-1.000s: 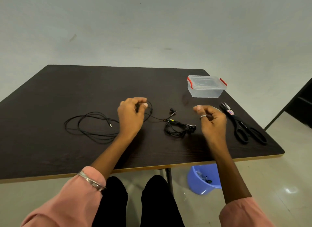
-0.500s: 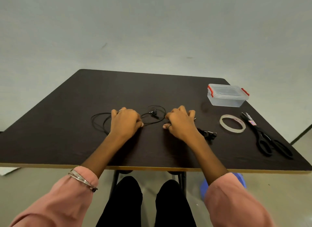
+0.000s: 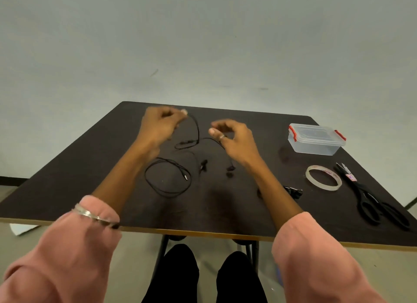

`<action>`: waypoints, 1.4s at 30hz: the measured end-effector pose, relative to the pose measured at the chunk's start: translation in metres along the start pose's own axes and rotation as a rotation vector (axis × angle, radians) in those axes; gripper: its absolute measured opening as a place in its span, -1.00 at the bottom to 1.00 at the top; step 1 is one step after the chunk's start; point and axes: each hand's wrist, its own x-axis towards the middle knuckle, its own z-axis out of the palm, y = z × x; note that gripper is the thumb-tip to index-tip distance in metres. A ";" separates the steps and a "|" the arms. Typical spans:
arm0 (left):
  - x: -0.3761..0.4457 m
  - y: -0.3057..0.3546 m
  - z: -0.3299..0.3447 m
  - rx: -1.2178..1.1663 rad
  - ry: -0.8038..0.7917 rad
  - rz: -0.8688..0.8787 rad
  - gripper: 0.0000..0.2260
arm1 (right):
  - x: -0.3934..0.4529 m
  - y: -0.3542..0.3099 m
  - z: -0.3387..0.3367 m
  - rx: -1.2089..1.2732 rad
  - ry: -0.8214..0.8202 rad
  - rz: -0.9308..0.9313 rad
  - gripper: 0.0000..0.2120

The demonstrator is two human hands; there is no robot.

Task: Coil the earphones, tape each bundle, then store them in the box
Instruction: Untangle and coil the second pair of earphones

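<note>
Earphones: a thin black cable [image 3: 168, 180] lies on the dark table [image 3: 67, 178]; its near part forms a loose round loop just in front of the left forearm, with the metal plug tip resting inside the loop's right edge
Cable run: from the loop the wire climbs to a small flat bend between the two hands, then one strand rises to the left hand and another arcs over to the right hand
Earbuds: two small black buds [image 3: 204, 165] hang on their strands just above the tabletop, between the forearms, apart from each other
Left hand: the left hand [image 3: 161, 125] is raised over the far part of the table, fingers curled, thumb and fingertips pinching the cable's upper end; the hand is motion-blurred
Right hand: the right hand [image 3: 232, 136] is lifted beside it, fingers bent inward, a ring on one finger; the cable runs up to its fingers, and it seems to pinch the strand, though blur makes the contact hard to read
Second set: a small black bundle [image 3: 293, 191] lies just right of the right forearm, partly hidden by it
Box: a clear plastic box [image 3: 316, 142] with red clips sits lidded near the table's far right corner
Tape: a clear tape roll [image 3: 323, 178] lies flat, between the box and the near edge
Scissors: black-handled scissors [image 3: 370, 199] lie just right of the tape, blades pointing away
</note>
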 end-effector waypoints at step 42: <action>0.051 0.083 -0.010 -0.156 -0.052 0.022 -0.82 | 0.055 -0.021 -0.048 0.529 -0.062 0.080 -0.86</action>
